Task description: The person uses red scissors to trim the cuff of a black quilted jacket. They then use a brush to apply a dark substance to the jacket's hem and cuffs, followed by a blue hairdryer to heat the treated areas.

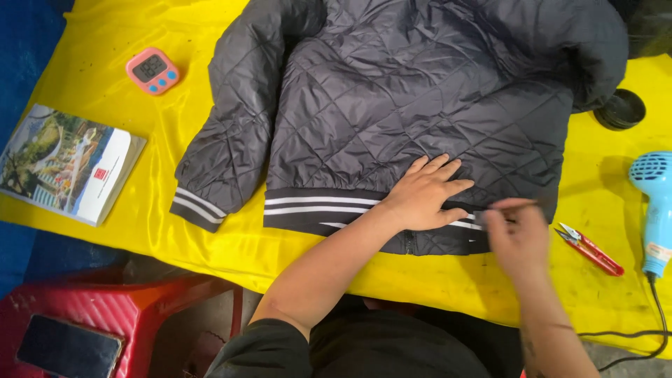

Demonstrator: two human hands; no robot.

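A dark grey quilted jacket lies spread on a yellow cloth, its striped hem toward me. My left hand rests flat on the hem's right part, fingers apart, holding nothing. Just to its right my right hand is blurred with motion. It pinches a thin dark stick-like tool whose tip meets the hem near my left thumb. What kind of tool it is I cannot make out.
Red thread snips lie right of my right hand, with a blue hair dryer and its cord beyond. A black round lid, a pink timer and a book lie around. A red stool bears a phone.
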